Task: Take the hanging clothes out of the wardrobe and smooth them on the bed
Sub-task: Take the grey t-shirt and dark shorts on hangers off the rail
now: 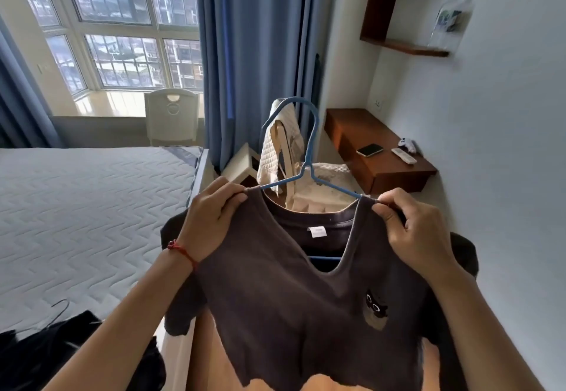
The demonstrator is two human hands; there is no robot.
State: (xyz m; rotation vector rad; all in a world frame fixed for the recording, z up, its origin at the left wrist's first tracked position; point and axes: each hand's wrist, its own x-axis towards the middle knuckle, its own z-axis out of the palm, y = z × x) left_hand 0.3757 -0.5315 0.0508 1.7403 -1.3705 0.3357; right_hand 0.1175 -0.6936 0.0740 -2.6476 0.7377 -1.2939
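- Viewing from the head camera: a dark grey T-shirt point(306, 308) is held up in the air in front of the person, beside the bed point(92, 213) and not yet over it.
- The T-shirt is on a blue wire hanger point(309, 158); the hook stands upright above the collar and the lower bar shows through the neck opening.
- The left hand point(211, 219) is closed in a pinch on the shoulder seam at the left end of the hanger; a red string bracelet point(183, 251) sits on that wrist.
- The right hand point(410, 231) is likewise closed, thumb and fingers nipping the opposite shoulder seam at the other end of the hanger.
- A small owl-like motif point(376, 311) faces the camera, and the white neck label point(317, 232) is visible inside the collar.
- Black clothing point(55, 347) with a dark hanger hook lies at the near corner of the mattress; whether it has been smoothed cannot be told.
- The wardrobe is not in view.
- Assessment: this garment appears to be out of the wardrobe. Laying it on the bed and smoothing it remain outstanding, and possibly taking it off the hanger.
- How many garments remain hanging cannot be told.
- Unrelated items: a phone point(370, 150) on a wooden wall shelf point(395, 173), well apart from the work.
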